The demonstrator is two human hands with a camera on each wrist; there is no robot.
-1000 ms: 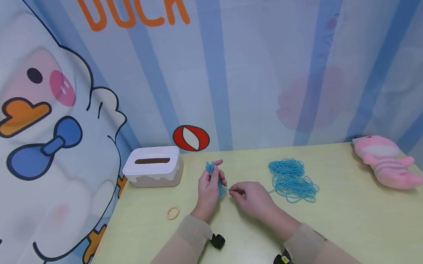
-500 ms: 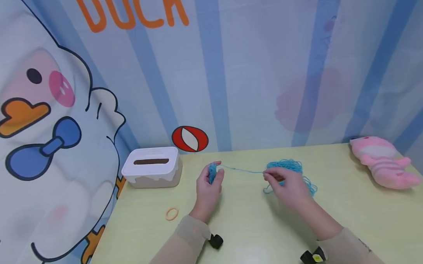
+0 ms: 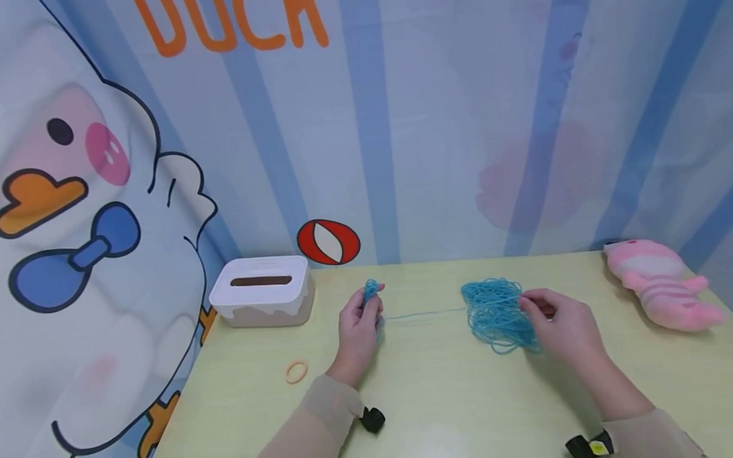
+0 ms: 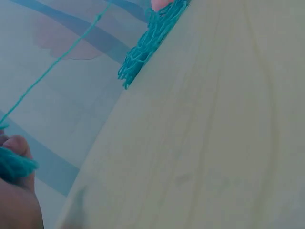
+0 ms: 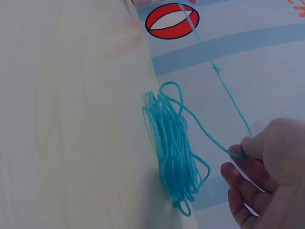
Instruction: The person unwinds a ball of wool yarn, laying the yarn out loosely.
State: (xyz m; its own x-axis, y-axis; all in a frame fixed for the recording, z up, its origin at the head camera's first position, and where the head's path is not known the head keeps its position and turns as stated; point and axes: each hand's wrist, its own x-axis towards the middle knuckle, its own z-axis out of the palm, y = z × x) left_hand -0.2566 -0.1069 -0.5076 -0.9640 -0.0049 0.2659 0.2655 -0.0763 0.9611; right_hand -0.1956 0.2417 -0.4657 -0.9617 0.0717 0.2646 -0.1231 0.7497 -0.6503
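In the head view my left hand (image 3: pixel 357 334) grips a small wound bundle of blue yarn (image 3: pixel 371 288), its fingers curled round it. A taut yarn strand (image 3: pixel 424 314) runs from that bundle toward the right hand. My right hand (image 3: pixel 568 323) pinches the strand between thumb and forefinger, at the right side of a loose yarn pile (image 3: pixel 497 315) on the table. The right wrist view shows the pinched yarn (image 5: pixel 239 155), with a slack length leading down to the pile (image 5: pixel 171 148). A small knot (image 5: pixel 217 68) sits along the taut part.
A white-lidded tissue box (image 3: pixel 262 293) stands at the back left of the pale table (image 3: pixel 457 408). Nearer the front lies an orange ring (image 3: pixel 296 371). A pink plush toy (image 3: pixel 665 286) lies at the back right. A printed curtain (image 3: pixel 435 119) hangs behind the table.
My right hand has moved away to the right, drawing the strand out from beside the left hand to past the pile. The left hand stays in place, turning slightly with its bundle.
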